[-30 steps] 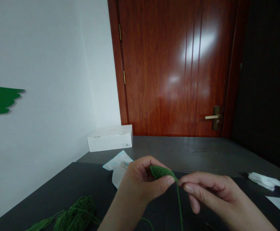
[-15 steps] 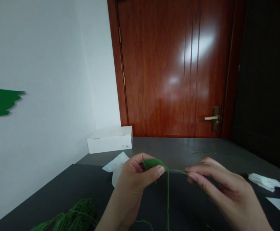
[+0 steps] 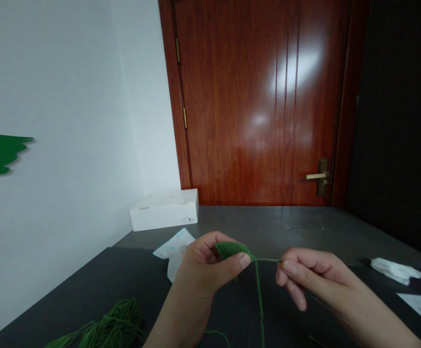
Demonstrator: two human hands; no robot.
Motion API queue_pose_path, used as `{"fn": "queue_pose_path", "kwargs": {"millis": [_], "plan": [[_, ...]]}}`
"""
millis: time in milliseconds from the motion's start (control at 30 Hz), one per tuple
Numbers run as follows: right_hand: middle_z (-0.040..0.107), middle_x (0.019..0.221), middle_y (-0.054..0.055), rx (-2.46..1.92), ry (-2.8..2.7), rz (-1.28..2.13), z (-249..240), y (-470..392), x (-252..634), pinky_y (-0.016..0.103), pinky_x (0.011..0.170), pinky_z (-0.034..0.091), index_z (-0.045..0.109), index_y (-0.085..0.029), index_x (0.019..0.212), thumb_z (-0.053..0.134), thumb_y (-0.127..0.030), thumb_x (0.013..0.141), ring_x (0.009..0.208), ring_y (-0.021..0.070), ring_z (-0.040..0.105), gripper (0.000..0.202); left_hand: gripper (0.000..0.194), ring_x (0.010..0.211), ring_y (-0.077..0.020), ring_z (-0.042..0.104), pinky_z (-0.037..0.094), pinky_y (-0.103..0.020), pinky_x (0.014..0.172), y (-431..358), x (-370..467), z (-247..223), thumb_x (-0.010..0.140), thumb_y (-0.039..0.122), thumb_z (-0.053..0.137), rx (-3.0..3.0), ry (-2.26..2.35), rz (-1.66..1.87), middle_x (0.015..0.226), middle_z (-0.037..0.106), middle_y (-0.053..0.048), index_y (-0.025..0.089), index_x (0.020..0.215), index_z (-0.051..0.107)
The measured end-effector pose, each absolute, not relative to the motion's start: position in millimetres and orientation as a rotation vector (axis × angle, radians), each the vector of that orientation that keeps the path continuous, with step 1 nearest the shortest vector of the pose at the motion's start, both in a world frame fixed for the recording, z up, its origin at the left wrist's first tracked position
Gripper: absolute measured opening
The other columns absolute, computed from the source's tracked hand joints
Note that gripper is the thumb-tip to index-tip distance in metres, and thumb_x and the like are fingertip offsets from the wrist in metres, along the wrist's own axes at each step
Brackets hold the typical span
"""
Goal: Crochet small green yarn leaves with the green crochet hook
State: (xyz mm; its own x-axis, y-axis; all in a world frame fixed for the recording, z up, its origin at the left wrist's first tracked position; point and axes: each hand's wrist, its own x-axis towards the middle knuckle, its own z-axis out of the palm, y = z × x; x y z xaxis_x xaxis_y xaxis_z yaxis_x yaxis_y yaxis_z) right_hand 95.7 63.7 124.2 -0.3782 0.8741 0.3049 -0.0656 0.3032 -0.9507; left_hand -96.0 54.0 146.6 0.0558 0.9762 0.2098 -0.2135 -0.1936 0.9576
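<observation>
Pinch the green crocheted piece (image 3: 232,249) firmly in your closed left hand (image 3: 205,273) while your right hand (image 3: 314,278), fingertips closed on the yarn strand (image 3: 266,259), draws it evenly taut.

I'm counting two hands: left hand (image 3: 205,270), right hand (image 3: 315,275). I'm seeing one green crochet piece (image 3: 232,250), one yarn strand (image 3: 259,299) hanging from it, one yarn skein (image 3: 112,328), one white box (image 3: 165,209), one door (image 3: 261,101) with one handle (image 3: 317,177), three white wrappers or papers on the table (image 3: 123,275).
</observation>
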Motion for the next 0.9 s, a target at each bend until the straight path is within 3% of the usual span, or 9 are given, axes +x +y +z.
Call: {"fn": "queue_pose_path", "kwargs": {"millis": [133, 267, 367, 467, 567, 667, 733, 900], "plan": [[0.065, 0.073, 0.001, -0.548, -1.26, 1.369, 116.3, 68.8, 86.9, 0.024, 0.063, 0.043, 0.072, -0.018, 0.088, 0.048, -0.039, 0.094, 0.06, 0.0106, 0.051, 0.033, 0.013, 0.057, -0.0088, 0.052, 0.039, -0.02, 0.06, 56.3, -91.3, 140.8, 0.065, 0.02, 0.076, 1.173, 0.814, 1.451, 0.056, 0.063, 0.003, 0.016, 0.063, 0.063], [0.054, 0.054, -0.007, -0.349, -1.221, 1.615, 100.5, 68.3, 69.9, 0.022, 0.051, 0.041, 0.064, -0.023, 0.111, 0.057, -0.03, 0.09, 0.041, 0.0065, 0.042, 0.023, 0.011, 0.06, -0.0102, 0.055, 0.041, -0.022, 0.063, 54.1, -79.0, 136.4, 0.064, 0.017, 0.074, 1.139, 0.808, 1.54, 0.058, 0.065, 0.002, 0.016, 0.065, 0.064], [0.06, 0.064, -0.005, -0.329, -1.252, 1.583, 90.9, 66.0, 61.5, 0.02, 0.043, 0.037, 0.063, -0.025, 0.109, 0.066, -0.034, 0.083, 0.034, 0.003, 0.041, 0.028, 0.009, 0.057, -0.0104, 0.056, 0.043, -0.023, 0.062, 51.0, -71.0, 135.8, 0.067, 0.017, 0.072, 1.154, 0.834, 1.591, 0.056, 0.065, 0.003, 0.017, 0.065, 0.064], [0.061, 0.061, -0.003, -0.503, -1.243, 1.449, 85.9, 64.0, 59.7, 0.016, 0.036, 0.028, 0.067, -0.02, 0.094, 0.068, -0.038, 0.081, 0.03, 0.0008, 0.038, 0.022, 0.008, 0.058, -0.01, 0.056, 0.043, -0.021, 0.06, 49.4, -66.5, 135.0, 0.067, 0.015, 0.072, 1.156, 0.898, 1.662, 0.058, 0.066, 0.003, 0.017, 0.064, 0.065], [0.059, 0.056, -0.004, -0.709, -1.339, 1.223, 85.4, 60.0, 62.3, 0.016, 0.034, 0.029, 0.069, -0.019, 0.086, 0.064, -0.038, 0.085, 0.033, 0.0034, 0.04, 0.019, 0.009, 0.058, -0.0106, 0.056, 0.043, -0.022, 0.06, 50.9, -64.3, 132.0, 0.066, 0.015, 0.073, 1.144, 0.921, 1.69, 0.058, 0.066, 0.003, 0.017, 0.063, 0.064], [0.06, 0.061, -0.002, -0.773, -1.567, 0.713, 88.1, 53.5, 66.8, 0.02, 0.044, 0.044, 0.07, -0.023, 0.089, 0.063, -0.027, 0.085, 0.049, 0.0113, 0.056, 0.009, 0.009, 0.057, -0.011, 0.057, 0.044, -0.022, 0.059, 54.4, -63.3, 126.8, 0.065, 0.015, 0.073, 1.153, 0.936, 1.702, 0.057, 0.065, 0.003, 0.017, 0.063, 0.064], [0.062, 0.066, -0.001, -0.733, -1.722, 0.346, 90.4, 49.3, 70.5, 0.022, 0.052, 0.049, 0.07, -0.025, 0.096, 0.06, -0.017, 0.085, 0.058, 0.0146, 0.062, 0.016, 0.009, 0.057, -0.0112, 0.056, 0.044, -0.022, 0.057, 56.2, -63.1, 123.5, 0.065, 0.017, 0.073, 1.2, 0.972, 1.704, 0.057, 0.064, 0.003, 0.018, 0.063, 0.064], [0.065, 0.07, 0.004, -0.677, -1.934, -0.178, 96.2, 43.5, 83.7, 0.025, 0.051, 0.05, 0.065, -0.017, 0.106, 0.06, -0.01, 0.084, 0.056, 0.0152, 0.061, 0.024, 0.006, 0.063, -0.0141, 0.058, 0.045, -0.024, 0.06, 55.6, -64.8, 123.2, 0.068, 0.016, 0.069, 1.387, 1.148, 1.682, 0.064, 0.065, 0.002, 0.02, 0.068, 0.064]]}}
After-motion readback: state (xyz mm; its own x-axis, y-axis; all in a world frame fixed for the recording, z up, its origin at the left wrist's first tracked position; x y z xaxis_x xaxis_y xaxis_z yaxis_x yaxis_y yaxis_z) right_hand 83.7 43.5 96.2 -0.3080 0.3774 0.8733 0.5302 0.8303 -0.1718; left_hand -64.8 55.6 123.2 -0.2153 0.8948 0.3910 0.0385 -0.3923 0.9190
